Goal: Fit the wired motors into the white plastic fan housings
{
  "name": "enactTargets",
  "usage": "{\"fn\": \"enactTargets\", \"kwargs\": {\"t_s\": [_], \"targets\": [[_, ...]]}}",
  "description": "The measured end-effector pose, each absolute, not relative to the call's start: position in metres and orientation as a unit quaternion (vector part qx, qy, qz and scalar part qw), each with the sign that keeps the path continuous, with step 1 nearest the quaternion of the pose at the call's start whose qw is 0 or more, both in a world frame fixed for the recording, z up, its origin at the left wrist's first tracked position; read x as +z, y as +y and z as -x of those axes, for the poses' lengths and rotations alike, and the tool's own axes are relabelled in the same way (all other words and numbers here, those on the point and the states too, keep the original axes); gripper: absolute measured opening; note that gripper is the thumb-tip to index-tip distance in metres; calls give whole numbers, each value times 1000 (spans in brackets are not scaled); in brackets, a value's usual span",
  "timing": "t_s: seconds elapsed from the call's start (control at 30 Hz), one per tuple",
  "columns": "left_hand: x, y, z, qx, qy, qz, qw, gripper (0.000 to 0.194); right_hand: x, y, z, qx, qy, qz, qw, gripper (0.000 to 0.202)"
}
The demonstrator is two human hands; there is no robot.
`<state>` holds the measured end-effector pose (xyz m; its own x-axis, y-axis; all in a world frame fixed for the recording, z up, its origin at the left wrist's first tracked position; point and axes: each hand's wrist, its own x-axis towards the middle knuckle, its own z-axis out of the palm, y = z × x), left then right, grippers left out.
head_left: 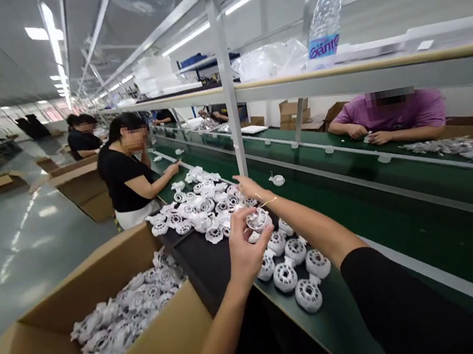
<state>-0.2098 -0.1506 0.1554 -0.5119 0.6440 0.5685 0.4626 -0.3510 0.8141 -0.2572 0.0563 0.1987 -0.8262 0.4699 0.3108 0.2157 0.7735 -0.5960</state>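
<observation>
My left hand (247,241) grips a round white part (258,220) between thumb and fingers, with thin wires rising from it. Beyond it, my right hand (249,187) reaches out over the far side of the bench, partly behind the wires; whether it holds anything is hard to see. Below my right forearm, several round white fan-like parts (284,276) with dark slots lie in rows at the bench edge. A heap of similar white parts (204,203) covers the bench to the left of my hands.
An open cardboard box (155,341) of white parts stands at lower left. A green conveyor (358,199) runs along the right, with one white part (277,180) on it. A metal post (226,82) rises ahead. Other people sit left and across.
</observation>
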Motion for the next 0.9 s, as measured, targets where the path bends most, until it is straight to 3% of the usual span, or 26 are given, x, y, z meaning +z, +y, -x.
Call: {"fn": "enactTargets", "kwargs": {"t_s": [0.1, 0.23, 0.37, 0.47, 0.67, 0.77, 0.8, 0.9], "targets": [[122, -172, 157, 632, 543, -543, 101, 37, 183, 89, 206, 263, -891, 277, 247, 38], [57, -167, 90, 517, 509, -658, 200, 37, 140, 119, 39, 243, -841, 414, 251, 40], [4, -148, 45, 420, 481, -724, 263, 39, 87, 94, -144, 246, -766, 552, 217, 42], [-10, -140, 36, 352, 466, -768, 262, 48, 51, 73, -218, 228, -720, 624, 202, 37], [-3, -134, 42, 305, 475, -768, 303, 44, 33, 68, -247, 168, -708, 655, 204, 38], [-2, -126, 39, 292, 489, -763, 305, 55, 48, 31, -241, 119, -726, 624, 262, 41], [-2, -123, 37, 289, 488, -767, 301, 60, 51, 11, -236, 126, -733, 600, 294, 38], [-4, -116, 31, 275, 477, -786, 281, 61, 48, -55, -212, 295, -728, 532, 318, 24]]}}
